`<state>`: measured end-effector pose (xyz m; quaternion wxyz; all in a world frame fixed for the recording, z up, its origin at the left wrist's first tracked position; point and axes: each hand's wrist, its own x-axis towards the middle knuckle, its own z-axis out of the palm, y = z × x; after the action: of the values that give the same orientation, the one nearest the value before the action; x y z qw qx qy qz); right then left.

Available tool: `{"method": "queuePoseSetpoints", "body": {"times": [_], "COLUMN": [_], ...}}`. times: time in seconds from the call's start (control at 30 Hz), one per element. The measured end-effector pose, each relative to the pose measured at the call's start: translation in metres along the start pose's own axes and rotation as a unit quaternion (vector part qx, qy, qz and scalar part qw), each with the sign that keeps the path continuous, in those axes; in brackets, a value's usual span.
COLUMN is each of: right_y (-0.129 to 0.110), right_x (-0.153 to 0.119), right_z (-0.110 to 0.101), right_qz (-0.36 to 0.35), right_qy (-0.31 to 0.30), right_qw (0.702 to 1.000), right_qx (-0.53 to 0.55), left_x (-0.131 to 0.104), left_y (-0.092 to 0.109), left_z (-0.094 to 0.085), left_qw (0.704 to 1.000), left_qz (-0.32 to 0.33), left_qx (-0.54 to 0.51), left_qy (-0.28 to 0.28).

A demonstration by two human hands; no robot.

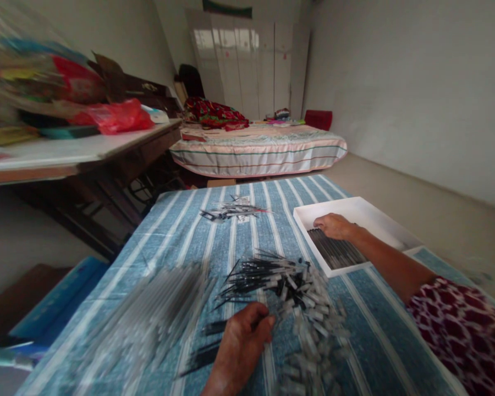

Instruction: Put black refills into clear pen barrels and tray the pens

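right hand [334,226], fingers curled, is over dark rods [335,254] rowed in the white box [367,216]; left hand [242,340], fingertips drawn together, is beside pale cap-like pieces [313,316]. neither hold can be confirmed. rods judged light, stiff, slick; grasp mid-length.

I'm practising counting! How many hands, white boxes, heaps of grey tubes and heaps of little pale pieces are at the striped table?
Hands: 2 (left hand, right hand)
White box: 1
Heap of grey tubes: 1
Heap of little pale pieces: 1
Total: 5
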<state>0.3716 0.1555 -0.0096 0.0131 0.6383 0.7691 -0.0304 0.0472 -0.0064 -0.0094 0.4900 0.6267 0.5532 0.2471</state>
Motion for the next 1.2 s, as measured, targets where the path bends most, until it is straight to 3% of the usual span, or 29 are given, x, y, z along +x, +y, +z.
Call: {"method": "queuePoseSetpoints", "body": {"times": [0.33,0.83,1.2], "right_y": [-0.016,-0.032,-0.030], "right_x": [0.006,0.005,0.007], "right_z": [-0.005,-0.004,0.007], "right_qz": [-0.015,-0.023,0.006], "right_qy": [0.001,0.003,0.037], "right_qw": [1.000,1.000,0.999], "right_qx": [0.005,-0.006,0.035], "left_x": [0.000,0.000,-0.002], "left_y": [0.003,-0.004,-0.002], "left_z": [0.000,0.003,0.003], "left_qw": [1.000,1.000,0.998], "left_qz": [-0.019,0.015,0.040], "left_qx": [-0.010,-0.002,0.037], "left_qy": [-0.003,0.000,0.012]}}
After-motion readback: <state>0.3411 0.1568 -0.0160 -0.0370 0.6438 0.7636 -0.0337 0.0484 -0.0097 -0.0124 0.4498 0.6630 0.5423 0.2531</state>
